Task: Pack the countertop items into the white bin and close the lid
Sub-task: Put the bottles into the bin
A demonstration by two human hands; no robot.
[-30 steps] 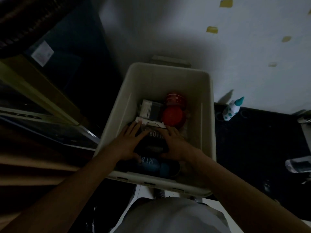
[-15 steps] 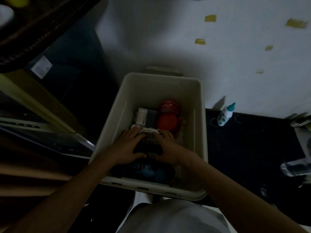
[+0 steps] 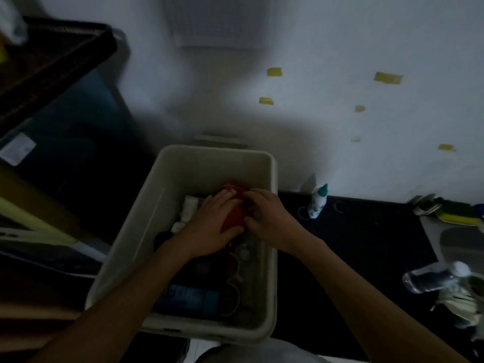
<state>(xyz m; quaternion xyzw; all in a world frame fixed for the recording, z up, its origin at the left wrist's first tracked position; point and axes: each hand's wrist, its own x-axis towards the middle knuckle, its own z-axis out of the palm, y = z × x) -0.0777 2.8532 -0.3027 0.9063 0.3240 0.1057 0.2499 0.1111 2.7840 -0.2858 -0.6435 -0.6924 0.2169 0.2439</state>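
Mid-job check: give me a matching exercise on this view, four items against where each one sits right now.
Items:
1 red item
2 blue bottle
3 spotted bottle
4 clear bottle

Places:
A lying at the far right
B bin, near end
C standing on the counter by the wall
D bin, between left hand and right hand

Pairs: 1-D, 2-B, 3-C, 4-A

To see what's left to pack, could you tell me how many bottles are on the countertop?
2: a white teal-capped bottle upright by the wall, a clear bottle lying at far right. Others may be hidden.
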